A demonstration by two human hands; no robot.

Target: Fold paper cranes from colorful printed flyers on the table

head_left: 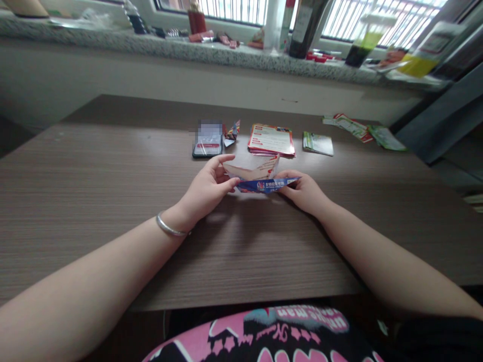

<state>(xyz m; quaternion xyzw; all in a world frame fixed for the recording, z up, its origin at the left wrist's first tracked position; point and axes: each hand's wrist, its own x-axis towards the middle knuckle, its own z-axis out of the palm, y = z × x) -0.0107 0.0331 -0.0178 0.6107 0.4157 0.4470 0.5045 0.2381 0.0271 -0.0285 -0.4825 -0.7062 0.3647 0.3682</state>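
Observation:
A folded sheet of printed paper, blue on the near side and pale inside, is held up just above the table between both hands. My left hand, with a silver bangle at the wrist, pinches its left end between thumb and fingers. At its right end, my right hand grips a pointed corner, with some fingers hidden behind the paper. Just beyond lie a phone, a small folded paper figure and a stack of printed cards.
A smaller stack of green cards and scattered cards lie toward the table's back right. Behind it, a granite windowsill carries several bottles, a red jar and small items.

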